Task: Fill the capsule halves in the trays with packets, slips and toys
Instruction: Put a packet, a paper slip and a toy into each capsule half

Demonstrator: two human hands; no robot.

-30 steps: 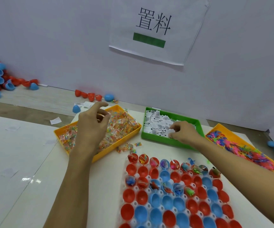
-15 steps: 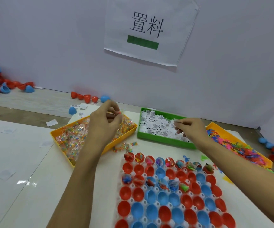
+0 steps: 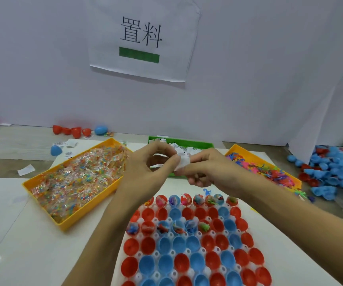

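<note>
Both hands are meeting above the capsule tray (image 3: 189, 263), just in front of the green bin (image 3: 205, 144) of slips. The right hand (image 3: 212, 172) is pinching a small white paper slip (image 3: 182, 163) in curled fingers, and the left hand (image 3: 146, 172) is touching its edge with thumb and forefinger curled. The tray is holding red and blue capsule halves; the row farthest from the person and a part of the third row are already carrying toys. Left of the tray an orange bin (image 3: 42, 182) is holding clear packets of coloured beads. Behind the tray a paper sign (image 3: 141, 38) on the wall is reading "置料" over a green bar.
</note>
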